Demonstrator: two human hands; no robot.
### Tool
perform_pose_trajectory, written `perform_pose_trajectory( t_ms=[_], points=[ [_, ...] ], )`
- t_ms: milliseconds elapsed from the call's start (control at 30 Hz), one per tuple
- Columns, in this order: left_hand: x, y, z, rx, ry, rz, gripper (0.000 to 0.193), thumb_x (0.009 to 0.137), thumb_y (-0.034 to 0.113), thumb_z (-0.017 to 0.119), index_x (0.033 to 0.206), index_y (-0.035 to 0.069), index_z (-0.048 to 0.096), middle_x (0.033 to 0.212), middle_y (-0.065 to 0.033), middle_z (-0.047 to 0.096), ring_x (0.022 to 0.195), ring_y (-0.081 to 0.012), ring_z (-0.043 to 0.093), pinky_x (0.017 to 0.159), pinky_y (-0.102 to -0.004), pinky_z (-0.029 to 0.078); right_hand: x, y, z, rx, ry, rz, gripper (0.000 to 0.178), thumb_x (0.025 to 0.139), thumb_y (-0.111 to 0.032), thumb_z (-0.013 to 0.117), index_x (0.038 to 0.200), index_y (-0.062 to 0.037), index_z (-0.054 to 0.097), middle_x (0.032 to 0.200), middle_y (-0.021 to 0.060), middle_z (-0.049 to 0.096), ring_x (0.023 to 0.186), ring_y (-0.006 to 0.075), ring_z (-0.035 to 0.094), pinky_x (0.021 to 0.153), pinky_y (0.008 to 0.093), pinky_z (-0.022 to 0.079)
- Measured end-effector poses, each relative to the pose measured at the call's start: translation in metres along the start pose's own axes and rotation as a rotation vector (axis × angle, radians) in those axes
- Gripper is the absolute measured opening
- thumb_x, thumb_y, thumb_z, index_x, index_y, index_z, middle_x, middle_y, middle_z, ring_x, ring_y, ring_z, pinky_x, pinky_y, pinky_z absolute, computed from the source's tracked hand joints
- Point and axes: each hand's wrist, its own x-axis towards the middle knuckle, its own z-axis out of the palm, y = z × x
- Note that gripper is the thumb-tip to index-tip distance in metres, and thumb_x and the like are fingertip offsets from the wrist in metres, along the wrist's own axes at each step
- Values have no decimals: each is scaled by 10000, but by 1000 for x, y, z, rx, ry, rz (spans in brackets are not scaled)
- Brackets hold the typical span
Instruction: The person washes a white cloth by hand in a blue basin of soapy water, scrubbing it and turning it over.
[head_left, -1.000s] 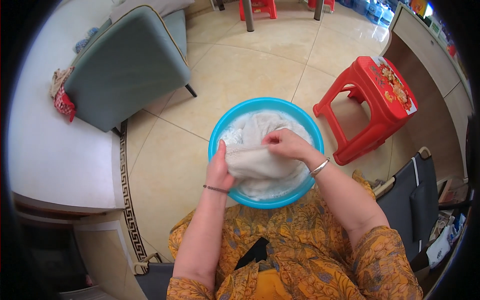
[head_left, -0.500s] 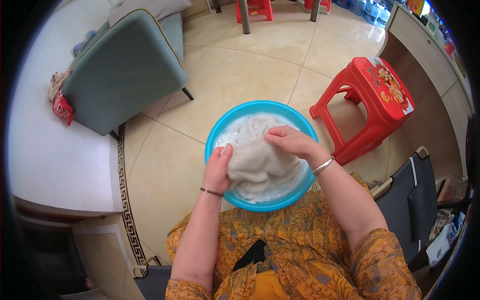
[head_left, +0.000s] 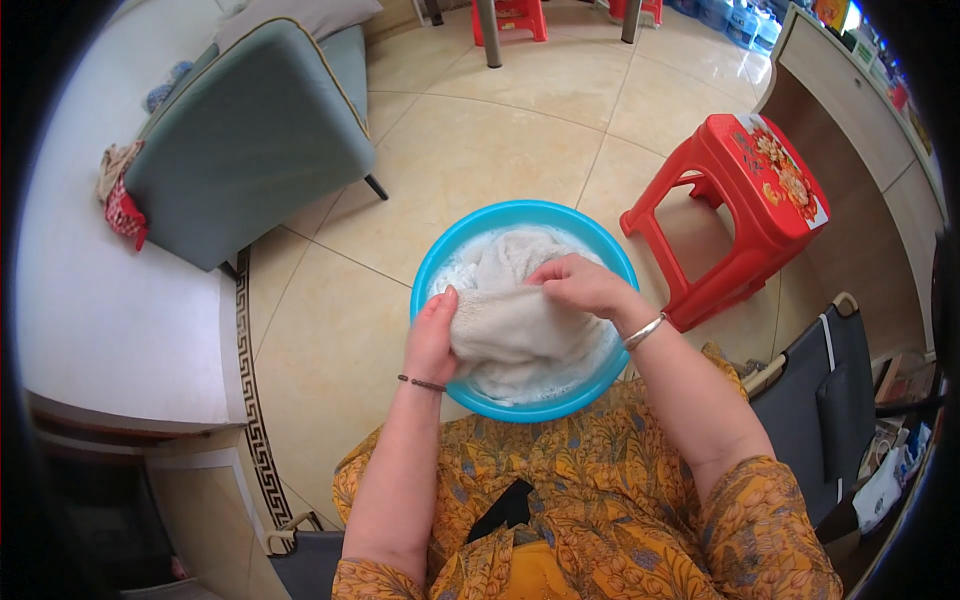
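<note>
A round blue basin (head_left: 427, 275) stands on the floor in front of me, filled with white suds. In it bunches a wet, off-white fleecy cloth (head_left: 520, 325); I cannot tell whether it is a towel or a garment. My left hand (head_left: 433, 335) grips the cloth's left edge, thumb on top and fingers hidden underneath. At the upper right, my right hand (head_left: 580, 285) pinches a raised fold, its fingertips partly behind the fabric. Between both hands the fold is pulled smooth.
A red plastic stool (head_left: 740, 210) with a floral top stands right of the basin. At the left is a grey-green armchair (head_left: 260, 140). Beside my right arm lies a dark folding chair (head_left: 815, 410); a wooden cabinet (head_left: 850, 120) lines the right side.
The fold between my hands has been lifted and stretched smoother. My right hand has shifted slightly, its fingers now reaching behind the cloth. The left hand keeps its grip.
</note>
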Motion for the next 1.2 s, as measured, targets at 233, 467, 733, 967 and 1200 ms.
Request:
perform_pose_trajectory(
  t_ms=[233,467,733,967,1200],
  points=[
    [-15,17,20,501,-18,-19,195,898,114,558,1058,2,555,1027,-107,615,917,-196,606,828,-321,496,-1,4,-7,65,-142,-112,263,754,-86,542,970,-25,678,886,50,667,852,134,589,791,278,455],
    [-9,9,-4,127,-14,157,207,822,-43,535,998,65,547,970,-67,598,880,-170,586,792,-308,495,-17,-11,2,-198,-314,-141,227,781,-214,644,940,-62,701,921,82,693,876,134,616,804,292,475],
    [-6,9,-13,7,-216,214,285,777,-114,472,986,71,526,987,-43,552,981,-175,529,894,-309,432,-5,2,26,-596,26,-162,261,797,-290,618,861,-42,668,890,159,629,874,300,611,757,387,488],
    [-24,12,25,950,348,712,154,793,38,574,946,33,563,859,-56,579,734,-116,557,680,-250,456,6,2,-11,232,240,-164,222,869,-247,576,857,-32,629,734,38,592,667,154,551,636,294,463],
    [-13,-24,27,1093,276,533,333,821,197,677,1034,-41,582,868,-56,590,726,-94,541,680,-240,468,-2,-6,17,923,38,-24,173,929,-209,511,960,-56,587,866,17,590,798,126,546,731,295,467]
  ],
)
